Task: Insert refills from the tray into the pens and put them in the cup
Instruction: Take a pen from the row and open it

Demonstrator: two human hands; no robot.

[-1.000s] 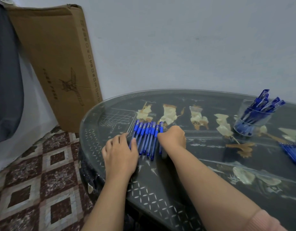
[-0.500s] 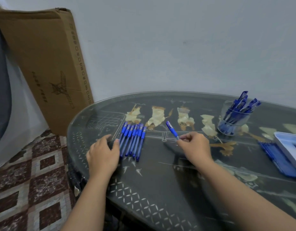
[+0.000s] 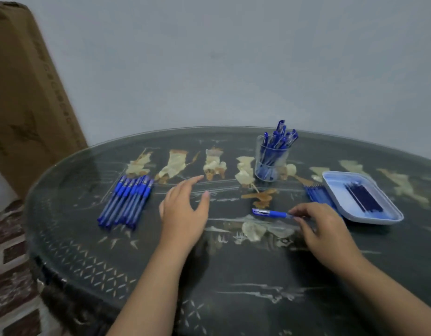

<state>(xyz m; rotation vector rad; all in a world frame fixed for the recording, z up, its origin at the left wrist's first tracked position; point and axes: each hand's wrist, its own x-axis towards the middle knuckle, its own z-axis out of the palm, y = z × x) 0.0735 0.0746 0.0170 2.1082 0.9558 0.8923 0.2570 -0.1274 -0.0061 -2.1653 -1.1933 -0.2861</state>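
Note:
My right hand (image 3: 323,229) pinches one blue pen (image 3: 270,212) by its clear barrel, the cap end pointing left, low over the table. My left hand (image 3: 185,209) hovers open at the table's middle, fingers spread, holding nothing. A row of several blue pens (image 3: 127,202) lies on the left of the dark glass table (image 3: 234,287). A clear cup (image 3: 270,161) at the back holds several blue pens. A pale blue tray (image 3: 340,202) on the right carries dark refills (image 3: 363,198).
A bundle of blue refills or pens (image 3: 318,194) lies against the tray's left side. A tall cardboard box (image 3: 23,93) leans on the wall at the left. Patterned floor tiles (image 3: 6,275) show beyond the table's left edge.
My right hand took one pen from the row and carried it right, toward the tray. My left hand left the row and moved to the middle. The view swung right.

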